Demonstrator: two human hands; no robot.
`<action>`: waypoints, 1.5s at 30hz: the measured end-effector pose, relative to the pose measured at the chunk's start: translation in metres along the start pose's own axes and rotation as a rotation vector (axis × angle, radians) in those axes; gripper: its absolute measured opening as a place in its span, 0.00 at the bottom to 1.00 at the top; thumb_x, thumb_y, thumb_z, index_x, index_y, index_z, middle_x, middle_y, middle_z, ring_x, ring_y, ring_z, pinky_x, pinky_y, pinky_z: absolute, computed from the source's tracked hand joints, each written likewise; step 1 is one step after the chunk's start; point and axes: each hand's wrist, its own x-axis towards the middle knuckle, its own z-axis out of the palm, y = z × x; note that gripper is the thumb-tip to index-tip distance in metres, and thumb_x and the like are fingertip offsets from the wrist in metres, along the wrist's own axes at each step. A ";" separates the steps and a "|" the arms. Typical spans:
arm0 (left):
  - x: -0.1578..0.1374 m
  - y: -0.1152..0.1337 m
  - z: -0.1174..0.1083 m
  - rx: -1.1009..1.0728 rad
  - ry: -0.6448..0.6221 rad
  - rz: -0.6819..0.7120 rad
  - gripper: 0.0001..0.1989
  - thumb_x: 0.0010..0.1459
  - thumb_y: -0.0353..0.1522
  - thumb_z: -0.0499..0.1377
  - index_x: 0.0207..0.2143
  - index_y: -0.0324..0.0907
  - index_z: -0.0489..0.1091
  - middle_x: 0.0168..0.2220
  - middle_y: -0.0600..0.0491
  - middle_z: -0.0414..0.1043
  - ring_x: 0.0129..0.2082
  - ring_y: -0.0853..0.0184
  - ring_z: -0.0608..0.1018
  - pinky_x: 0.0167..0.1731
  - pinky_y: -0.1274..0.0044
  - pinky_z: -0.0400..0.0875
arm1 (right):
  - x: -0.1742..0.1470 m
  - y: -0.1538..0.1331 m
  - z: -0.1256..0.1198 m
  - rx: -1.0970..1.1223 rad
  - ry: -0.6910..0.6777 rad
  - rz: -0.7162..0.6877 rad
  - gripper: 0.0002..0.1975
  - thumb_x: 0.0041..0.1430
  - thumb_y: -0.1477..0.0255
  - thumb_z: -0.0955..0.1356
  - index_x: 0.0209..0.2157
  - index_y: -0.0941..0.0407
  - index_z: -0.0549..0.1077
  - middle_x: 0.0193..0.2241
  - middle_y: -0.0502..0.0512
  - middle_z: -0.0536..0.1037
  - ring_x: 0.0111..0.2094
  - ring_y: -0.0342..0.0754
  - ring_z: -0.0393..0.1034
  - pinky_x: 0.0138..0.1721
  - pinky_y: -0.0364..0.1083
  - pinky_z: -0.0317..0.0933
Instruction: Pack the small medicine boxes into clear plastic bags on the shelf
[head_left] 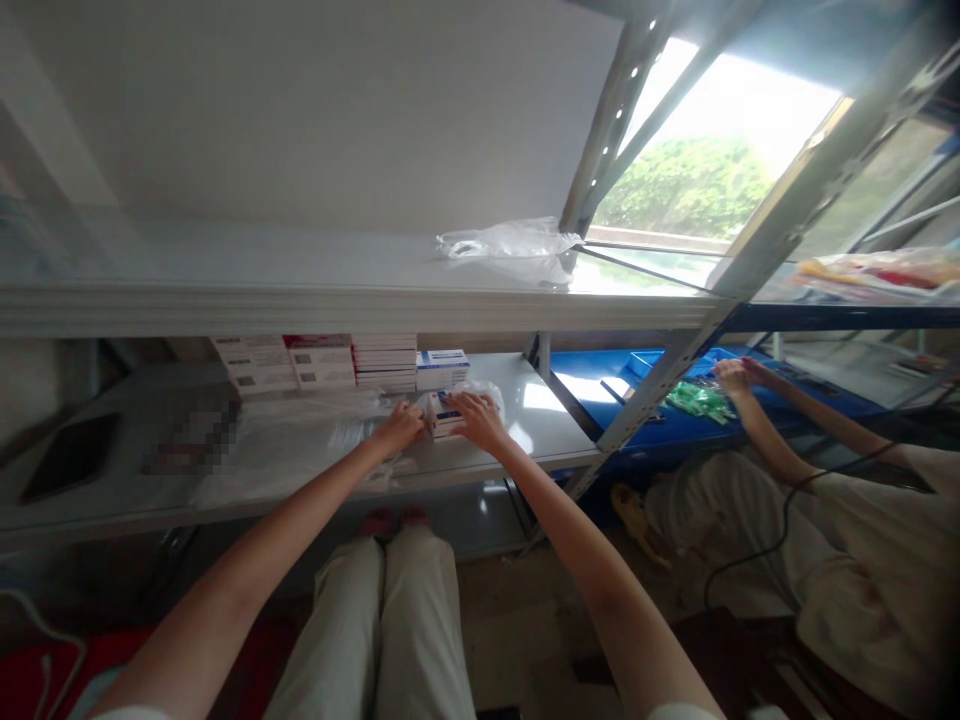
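Observation:
A small white box with blue print [442,420] sits on the grey shelf [525,440] between my hands. My right hand [478,420] is wrapped over its top and right side. At its left edge, my left hand [403,424] is closed with curled fingers; what they grip is hidden. Clear plastic [491,392] shows behind my right hand, and a sheet of clear plastic bags [292,440] lies under and left of my left hand. Just behind stands a stack of white and blue boxes [442,370].
Stacked white cartons [322,367] stand at the back left. A dark phone-like slab [71,455] lies at far left. A crumpled plastic bag [517,245] rests on the upper shelf. Right of a metal post [652,380], another person's hands [733,378] are by green packets [701,400] on a blue table.

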 end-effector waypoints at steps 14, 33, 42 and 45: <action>0.004 -0.012 -0.086 -0.074 0.135 -0.028 0.05 0.53 0.30 0.59 0.28 0.43 0.76 0.33 0.52 0.76 0.41 0.61 0.73 0.51 0.69 0.58 | 0.003 0.019 -0.015 0.391 0.019 0.196 0.30 0.54 0.65 0.71 0.59 0.48 0.65 0.59 0.55 0.66 0.60 0.58 0.58 0.62 0.57 0.46; 0.037 -0.003 -0.136 0.052 0.422 0.109 0.10 0.59 0.26 0.52 0.34 0.39 0.73 0.37 0.46 0.74 0.38 0.61 0.75 0.42 0.71 0.66 | 0.003 0.025 -0.091 1.036 0.664 0.307 0.25 0.52 0.57 0.69 0.49 0.55 0.73 0.44 0.60 0.79 0.51 0.55 0.70 0.55 0.56 0.58; 0.052 0.005 -0.119 -0.933 0.215 -0.091 0.09 0.49 0.28 0.51 0.30 0.37 0.70 0.22 0.54 0.72 0.24 0.70 0.75 0.29 0.79 0.68 | 0.008 0.012 -0.090 1.137 0.550 0.191 0.30 0.54 0.58 0.69 0.57 0.51 0.64 0.44 0.57 0.79 0.51 0.52 0.69 0.56 0.55 0.57; 0.058 0.014 -0.125 -0.912 0.210 -0.149 0.09 0.46 0.28 0.52 0.28 0.37 0.71 0.19 0.57 0.68 0.20 0.72 0.71 0.23 0.82 0.63 | 0.016 0.009 -0.084 1.177 0.504 0.113 0.35 0.55 0.60 0.69 0.62 0.48 0.55 0.44 0.54 0.78 0.50 0.50 0.69 0.54 0.53 0.58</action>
